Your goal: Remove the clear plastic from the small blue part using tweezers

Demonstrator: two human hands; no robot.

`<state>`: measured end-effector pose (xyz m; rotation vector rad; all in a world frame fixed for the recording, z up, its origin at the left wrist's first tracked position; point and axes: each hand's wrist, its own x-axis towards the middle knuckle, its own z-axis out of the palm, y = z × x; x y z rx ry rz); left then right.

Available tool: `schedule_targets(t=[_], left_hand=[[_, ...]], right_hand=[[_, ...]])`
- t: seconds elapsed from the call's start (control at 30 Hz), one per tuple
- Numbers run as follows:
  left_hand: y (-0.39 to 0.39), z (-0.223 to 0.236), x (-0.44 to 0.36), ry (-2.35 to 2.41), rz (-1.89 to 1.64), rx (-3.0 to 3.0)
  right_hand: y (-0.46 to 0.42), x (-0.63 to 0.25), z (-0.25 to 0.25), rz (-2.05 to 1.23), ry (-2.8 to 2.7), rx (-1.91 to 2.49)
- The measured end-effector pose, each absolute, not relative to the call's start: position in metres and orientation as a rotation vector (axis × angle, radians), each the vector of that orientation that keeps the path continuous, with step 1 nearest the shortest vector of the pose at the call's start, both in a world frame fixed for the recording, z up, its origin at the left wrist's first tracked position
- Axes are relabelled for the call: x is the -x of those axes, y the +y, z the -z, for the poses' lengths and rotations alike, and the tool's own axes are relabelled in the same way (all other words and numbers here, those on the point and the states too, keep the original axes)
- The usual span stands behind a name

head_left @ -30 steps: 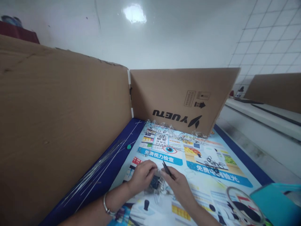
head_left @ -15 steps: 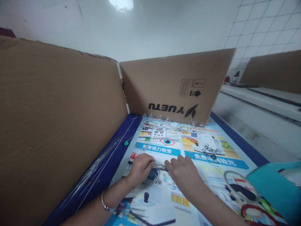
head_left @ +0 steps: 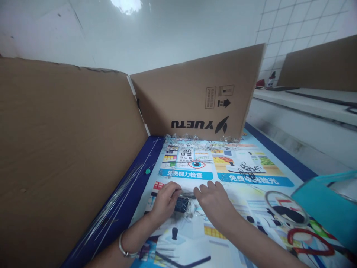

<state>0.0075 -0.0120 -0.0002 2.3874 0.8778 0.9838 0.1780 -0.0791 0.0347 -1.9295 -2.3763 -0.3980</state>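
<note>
My left hand and my right hand meet over a printed poster mat on the table. Between them lies a small clear plastic piece with a dark blue part and thin wire bits around it. The left fingers are curled and pinch this piece at its top. The right fingers are bent and pressed together at the piece's right end, near a thin dark tool that lies between the hands. A silver bracelet circles my left wrist.
Cardboard walls stand at the left and back. Clear bits are heaped at the back wall's foot. Black rings lie on the mat. Thin clear rods and a green bead rest at left. A teal box, clear ring and red ring sit at right.
One second ago my right hand held the dark tool upright; now that hand is lowered with fingers bent over the piece. The view has tilted and shifted slightly.
</note>
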Motion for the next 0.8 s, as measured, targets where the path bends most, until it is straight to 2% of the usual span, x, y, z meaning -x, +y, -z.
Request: schedule_targets(t=[0.8], left_hand=[[-0.0068,0.0036,-0.0027,0.574,-1.025,-2.51]], right_hand=[[-0.0786,-0.1815,-0.03,0.485,-2.391,1.819]])
